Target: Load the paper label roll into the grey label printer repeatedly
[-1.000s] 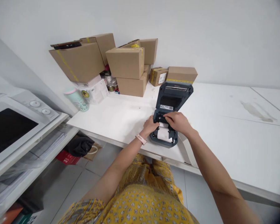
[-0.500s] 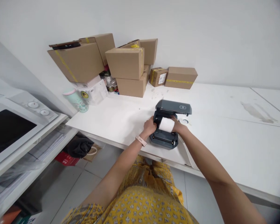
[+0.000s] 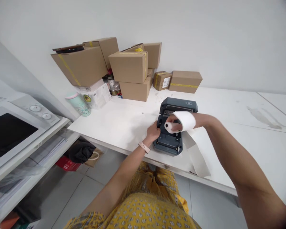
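Note:
A dark grey label printer [image 3: 168, 144] stands near the table's front edge with its lid [image 3: 178, 103] raised. My left hand [image 3: 153, 132] is closed on the printer's left side wall, fingertips over the rim. Above the printer's right half, my right hand [image 3: 173, 119] grips a white paper roll [image 3: 187, 121]. A pale tube-like end [image 3: 169, 127] with a dark hole points left by those fingers. Much of the right hand is hidden by the paper. Beside the printer, a long paper strip [image 3: 199, 156] lies on the tabletop and runs to the front edge.
Several cardboard boxes [image 3: 128, 66] are stacked at the back left, with smaller ones [image 3: 184, 81] along the wall. A mint tumbler [image 3: 78, 103] leans by a white carton [image 3: 98, 97]. A microwave [image 3: 19, 124] sits on a shelf at the left.
My right hand has lifted the paper roll up and to the right, out of the printer's bay. The paper strip has shifted right. My left hand stays on the printer.

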Demonstrator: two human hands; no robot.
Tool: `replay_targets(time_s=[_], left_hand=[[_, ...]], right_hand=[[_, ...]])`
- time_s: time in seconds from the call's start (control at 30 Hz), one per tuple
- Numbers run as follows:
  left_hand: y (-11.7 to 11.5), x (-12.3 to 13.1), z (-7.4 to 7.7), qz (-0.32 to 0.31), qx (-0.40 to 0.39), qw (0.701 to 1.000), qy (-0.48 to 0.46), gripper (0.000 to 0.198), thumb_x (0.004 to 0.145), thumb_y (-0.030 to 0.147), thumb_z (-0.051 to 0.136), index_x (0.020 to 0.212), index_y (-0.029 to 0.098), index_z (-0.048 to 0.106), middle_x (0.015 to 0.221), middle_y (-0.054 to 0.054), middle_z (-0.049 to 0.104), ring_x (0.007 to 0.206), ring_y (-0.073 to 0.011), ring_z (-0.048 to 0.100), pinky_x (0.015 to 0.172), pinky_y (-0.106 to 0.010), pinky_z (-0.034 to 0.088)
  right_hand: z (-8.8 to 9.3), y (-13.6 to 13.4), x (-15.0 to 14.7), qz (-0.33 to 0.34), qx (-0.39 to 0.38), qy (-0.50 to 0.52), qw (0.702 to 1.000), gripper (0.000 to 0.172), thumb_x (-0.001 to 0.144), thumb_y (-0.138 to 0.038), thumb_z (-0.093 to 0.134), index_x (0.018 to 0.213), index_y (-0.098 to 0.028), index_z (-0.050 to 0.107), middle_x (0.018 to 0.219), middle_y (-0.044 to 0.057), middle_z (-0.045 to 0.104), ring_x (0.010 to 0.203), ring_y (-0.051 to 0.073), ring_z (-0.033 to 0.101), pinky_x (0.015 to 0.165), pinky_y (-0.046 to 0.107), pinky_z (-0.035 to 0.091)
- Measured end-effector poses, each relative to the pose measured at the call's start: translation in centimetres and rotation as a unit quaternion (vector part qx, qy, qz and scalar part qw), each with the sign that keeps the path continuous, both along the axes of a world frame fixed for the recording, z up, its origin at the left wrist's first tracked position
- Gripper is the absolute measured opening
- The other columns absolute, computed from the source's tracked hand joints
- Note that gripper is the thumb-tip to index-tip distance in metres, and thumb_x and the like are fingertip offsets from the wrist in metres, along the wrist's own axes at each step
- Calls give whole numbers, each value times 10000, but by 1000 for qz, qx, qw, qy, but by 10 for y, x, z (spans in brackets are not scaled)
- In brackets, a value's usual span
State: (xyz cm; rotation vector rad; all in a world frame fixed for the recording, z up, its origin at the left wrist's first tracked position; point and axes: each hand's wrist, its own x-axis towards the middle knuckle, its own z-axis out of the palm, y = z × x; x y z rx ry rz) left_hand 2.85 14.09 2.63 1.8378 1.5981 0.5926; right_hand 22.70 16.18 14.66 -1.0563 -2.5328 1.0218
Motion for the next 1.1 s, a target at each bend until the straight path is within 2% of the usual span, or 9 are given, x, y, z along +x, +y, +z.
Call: replay_targets(time_s=[0.07, 0.13, 0.33, 0.4, 0.53, 0.63, 0.77, 0.9, 1.1], left_hand=[[1, 1, -2, 3, 9, 1000, 6, 535, 830, 143, 408, 1347, 242, 501, 1279, -59, 666, 1170, -288, 624, 999, -409, 475], [1, 1, -2, 4, 9, 1000, 6, 532, 830, 144, 406, 1340, 257, 504, 1276, -44, 669, 1165, -277, 630, 1008, -404, 476], [-2, 1, -1, 7, 7, 1000, 4, 549, 835, 151, 410, 1367, 264, 488, 1297, -38, 663, 1178, -266, 627, 1024, -404, 474], [-1, 2, -2, 12, 6, 1000, 13, 559, 843, 160, 415, 1390, 257, 475, 1300, -40, 662, 1190, -259, 621, 1039, -389, 464], [1, 3, -3, 17, -1, 1000, 25, 579, 849, 159, 412, 1422, 234, 454, 1291, -61, 669, 1172, -268, 632, 1024, -389, 471], [1, 3, -3, 16, 2, 1000, 26, 586, 843, 146, 407, 1420, 231, 460, 1271, -71, 678, 1137, -276, 649, 998, -398, 486], [0, 3, -4, 12, 1, 1000, 19, 590, 852, 152, 404, 1433, 247, 445, 1275, -51, 678, 1150, -270, 643, 1012, -397, 480], [1, 2, -5, 8, -1, 1000, 10, 588, 864, 165, 401, 1445, 252, 428, 1307, -45, 661, 1176, -270, 628, 1027, -400, 472], [0, 2, -3, 12, -2, 1000, 10, 589, 856, 160, 406, 1437, 246, 440, 1297, -52, 667, 1159, -269, 638, 1016, -396, 479]], right_hand=[[18, 3, 4, 18, 6, 0, 1000, 426, 790, -515, 693, 1091, -215, 663, 1065, 78, 711, 941, 246, 644, 836, 378, 542], [27, 4, 4, -22, 56, 49, 997, 464, 804, -528, 682, 1131, -207, 607, 1225, 115, 651, 1053, 257, 614, 911, 416, 522], [25, 7, 5, -162, 150, 202, 954, 428, 844, -520, 629, 1165, -258, 522, 1617, 103, 253, 1181, 283, 602, 962, 474, 522], [24, 21, 9, -210, 183, 167, 946, 499, 819, -538, 628, 1202, -238, 520, 1595, 135, 298, 1235, 349, 575, 928, 504, 537], [22, 62, 19, -223, 261, 29, 939, 477, 768, -472, 645, 1145, -194, 556, 1413, 181, 520, 1460, 416, 304, 942, 535, 519], [20, 75, 23, -226, 292, -55, 928, 417, 763, -407, 654, 1108, -192, 559, 1459, 190, 481, 1454, 408, 326, 926, 523, 517], [21, 64, 26, -216, 301, -87, 925, 382, 803, -411, 630, 1109, -197, 550, 1547, 195, 375, 1332, 395, 500, 868, 485, 530], [35, 47, 23, -212, 267, -71, 938, 337, 824, -438, 636, 1073, -220, 572, 1467, 164, 481, 1284, 393, 536, 916, 507, 505], [65, -16, 25, -229, 129, 196, 945, 423, 794, -514, 705, 1115, -264, 590, 1557, 87, 406, 1018, 235, 651, 891, 440, 539]])
